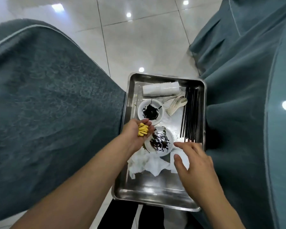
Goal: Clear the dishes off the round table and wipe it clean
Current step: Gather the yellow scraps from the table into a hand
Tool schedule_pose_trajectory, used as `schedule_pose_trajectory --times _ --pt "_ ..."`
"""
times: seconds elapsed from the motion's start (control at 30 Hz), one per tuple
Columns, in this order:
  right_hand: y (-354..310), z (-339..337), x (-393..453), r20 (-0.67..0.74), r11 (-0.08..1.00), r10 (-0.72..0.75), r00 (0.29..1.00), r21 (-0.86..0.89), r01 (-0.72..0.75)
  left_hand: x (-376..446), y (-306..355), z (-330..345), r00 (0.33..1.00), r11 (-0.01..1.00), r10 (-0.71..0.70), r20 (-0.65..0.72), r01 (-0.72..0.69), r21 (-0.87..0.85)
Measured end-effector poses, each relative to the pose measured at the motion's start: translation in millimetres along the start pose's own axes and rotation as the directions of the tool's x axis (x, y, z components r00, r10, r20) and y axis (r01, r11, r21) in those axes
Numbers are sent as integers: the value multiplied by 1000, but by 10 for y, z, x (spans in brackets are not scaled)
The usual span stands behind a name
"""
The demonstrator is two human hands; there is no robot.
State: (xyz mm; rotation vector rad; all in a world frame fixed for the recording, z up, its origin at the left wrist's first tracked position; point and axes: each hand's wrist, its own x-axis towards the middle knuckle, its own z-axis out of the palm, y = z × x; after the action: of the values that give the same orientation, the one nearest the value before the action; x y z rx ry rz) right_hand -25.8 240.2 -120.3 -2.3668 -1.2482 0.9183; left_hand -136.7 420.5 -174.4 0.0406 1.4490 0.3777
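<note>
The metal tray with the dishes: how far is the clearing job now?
Done: the tray holds two dirty bowls, stacked cups, spoons, chopsticks and napkins. In hand: the left hand holds yellow scraps; the right hand hovers open. Left: wiping; the round table is not visible.

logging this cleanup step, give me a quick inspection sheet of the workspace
Surface: steel tray, apparently on the tiled floor.
Job's things: two white bowls, far and near, both smeared with dark sauce; stacked white cups lying down; spoons; black chopsticks.
Clutter: crumpled white tissues in the tray.
Grippers: left hand cups yellow scraps over the tray; right hand open above the tissues.
Cables: nothing seen.
Surroundings: teal fabric on both sides.
</note>
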Motion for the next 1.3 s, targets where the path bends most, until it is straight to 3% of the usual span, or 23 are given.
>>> schedule_pose_trajectory --times 0.17,0.3,0.43,0.63,0.7,0.8,0.9,1.0,1.13,1.23,1.3 --pt "151 256 228 65 1000 28 997 -6 -27 565 94 198 998 995 50 -25 -47 87" --pt "156 342 369 68 999 4 998 31 -7 722 139 263 998 997 47 -33 -45 62" --pt "113 353 471 65 999 4 998 36 -6 593 163 302 998 999 40 48 -41 11" --pt "54 354 513 64 999 -15 998 49 11 522 183 237 971 950 238 35 -240 198" --pt "48 380 520 62 998 -21 998 54 17 542 173 208 936 872 346 63 -345 346" --pt "50 421 508 67 998 -16 998 57 12 617 148 162 861 667 491 130 -468 579" --pt "73 464 474 70 998 -22 997 52 18 684 139 119 756 356 599 263 -545 759" --pt "96 499 440 68 999 -16 998 44 13 653 133 112 701 65 577 419 -551 832" --pt "100 501 383 60 999 -7 998 47 4 606 122 44 661 -29 576 481 -571 820" --pt "73 450 347 59 998 3 998 57 -7 570 108 -21 658 -190 517 548 -536 823" --pt "46 383 313 48 998 4 999 60 -7 510 117 -25 656 -203 537 531 -510 836"
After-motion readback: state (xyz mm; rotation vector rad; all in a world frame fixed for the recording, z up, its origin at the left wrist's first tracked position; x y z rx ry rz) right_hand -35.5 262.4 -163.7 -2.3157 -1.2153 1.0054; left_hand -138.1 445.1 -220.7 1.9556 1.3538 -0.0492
